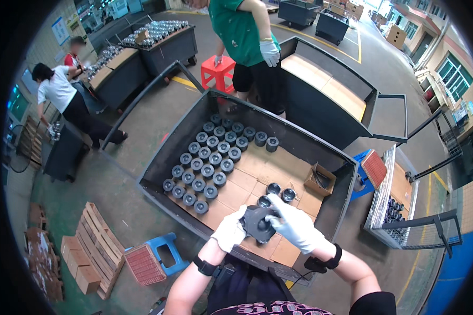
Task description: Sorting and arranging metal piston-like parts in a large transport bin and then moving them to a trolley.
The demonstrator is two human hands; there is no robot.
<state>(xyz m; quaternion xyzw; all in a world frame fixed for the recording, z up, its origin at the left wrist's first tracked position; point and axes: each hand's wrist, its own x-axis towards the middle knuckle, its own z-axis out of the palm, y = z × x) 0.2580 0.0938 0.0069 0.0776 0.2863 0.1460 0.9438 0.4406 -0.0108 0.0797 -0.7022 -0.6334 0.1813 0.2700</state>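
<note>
Over the near edge of a dark metal cart (160, 197), my gloved left hand (230, 231) grips a dark round part with a wide flange (258, 222) by its left side. My gloved right hand (293, 224) is closed at the part's right side, its fingertips at the hollow in the middle. Just beyond my hands, a few shiny dark cup-shaped parts (288, 195) stand on the cardboard liner (252, 170). Rows of several black cylindrical parts (207, 170) fill the cart's left half. The held part hides some of what lies beneath it.
A small cardboard box (319, 180) sits at the cart's right side. Beyond the cart stand a person in green (242, 31), a red stool (217, 72) and another cart (326, 100). A blue stool (165, 254) and wooden pallet (97, 247) are at left, a mesh-sided cart (399, 197) at right.
</note>
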